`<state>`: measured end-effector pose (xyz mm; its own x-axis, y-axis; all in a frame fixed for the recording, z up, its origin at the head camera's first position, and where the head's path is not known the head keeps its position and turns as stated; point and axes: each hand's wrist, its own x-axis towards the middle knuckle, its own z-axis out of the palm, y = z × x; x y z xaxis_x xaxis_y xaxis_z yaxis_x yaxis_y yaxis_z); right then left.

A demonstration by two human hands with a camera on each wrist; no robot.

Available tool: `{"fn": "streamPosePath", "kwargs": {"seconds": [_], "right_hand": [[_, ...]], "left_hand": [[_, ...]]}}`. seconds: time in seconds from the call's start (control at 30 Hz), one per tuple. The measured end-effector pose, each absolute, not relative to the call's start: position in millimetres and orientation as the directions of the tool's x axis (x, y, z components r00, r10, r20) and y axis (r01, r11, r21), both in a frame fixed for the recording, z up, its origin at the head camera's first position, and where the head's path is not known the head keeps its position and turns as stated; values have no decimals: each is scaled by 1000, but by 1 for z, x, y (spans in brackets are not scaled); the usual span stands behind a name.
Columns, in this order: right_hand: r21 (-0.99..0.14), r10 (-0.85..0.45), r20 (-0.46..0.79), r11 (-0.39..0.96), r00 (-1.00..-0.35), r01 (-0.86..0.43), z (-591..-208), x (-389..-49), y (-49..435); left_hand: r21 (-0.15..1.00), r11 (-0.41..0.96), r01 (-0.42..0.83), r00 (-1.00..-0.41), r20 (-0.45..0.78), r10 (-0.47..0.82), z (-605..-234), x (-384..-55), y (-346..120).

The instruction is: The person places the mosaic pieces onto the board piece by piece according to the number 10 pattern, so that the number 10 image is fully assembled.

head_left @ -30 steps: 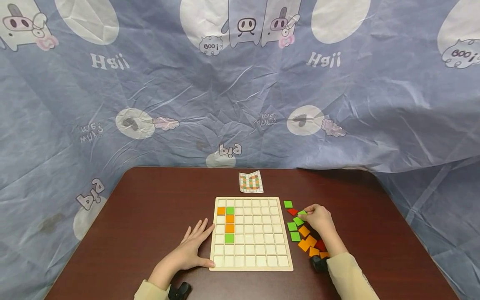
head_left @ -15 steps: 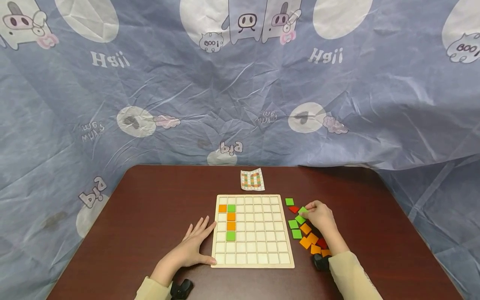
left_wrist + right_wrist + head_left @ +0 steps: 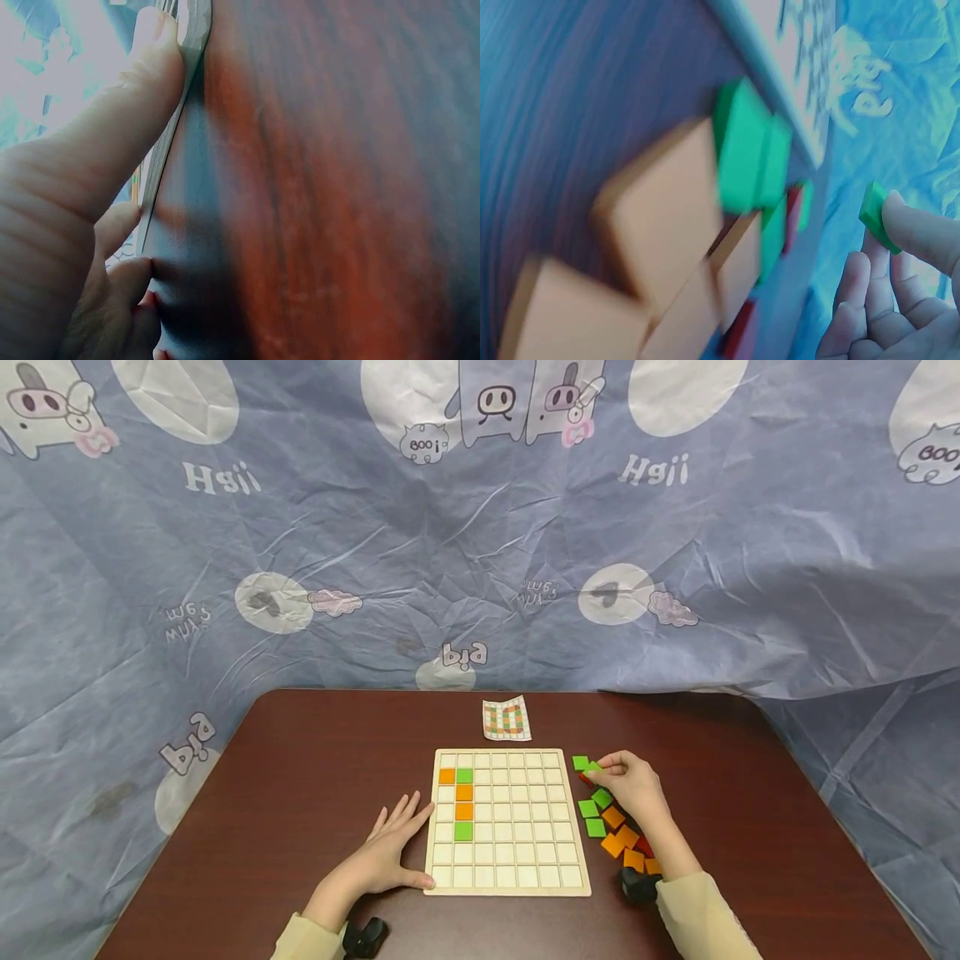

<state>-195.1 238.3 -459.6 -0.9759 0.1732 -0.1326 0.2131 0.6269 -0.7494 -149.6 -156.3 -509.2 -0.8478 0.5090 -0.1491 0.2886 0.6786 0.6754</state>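
Note:
My right hand [image 3: 632,785] pinches a green square tile [image 3: 876,215] between thumb and fingers, lifted over the loose tiles right of the board. A pale wooden grid board [image 3: 517,852] lies mid-table. Near its left side, its cells hold an orange tile [image 3: 447,776] beside a green tile [image 3: 464,775], with two more orange tiles and another green tile [image 3: 463,831] down the second column. My left hand [image 3: 382,856] rests at the board's left edge, fingers spread; its thumb [image 3: 150,82] touches the rim near the front corner.
Several loose green, orange [image 3: 633,859] and red tiles [image 3: 644,846] lie right of the board, some overlapping. A paper card [image 3: 507,718] with a coloured grid pattern lies behind the board. A printed cloth [image 3: 480,527] hangs behind the brown table [image 3: 337,752].
My right hand has moved a little left and away from me with the green tile, lifting it off the loose tiles. The left hand keeps its place at the board.

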Motion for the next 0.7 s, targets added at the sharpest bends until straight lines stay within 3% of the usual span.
{"fn": "streamPosePath", "kwargs": {"seconds": [0.5, 0.7], "right_hand": [[-883, -72, -137, 461, -988, 89, -448, -177, 148], [-892, -207, -124, 452, -970, 18, -458, -165, 114]], "left_hand": [[672, 678, 298, -846, -142, 514, -511, -152, -156], [665, 685, 295, -850, -144, 506, -514, -151, -156]]}}
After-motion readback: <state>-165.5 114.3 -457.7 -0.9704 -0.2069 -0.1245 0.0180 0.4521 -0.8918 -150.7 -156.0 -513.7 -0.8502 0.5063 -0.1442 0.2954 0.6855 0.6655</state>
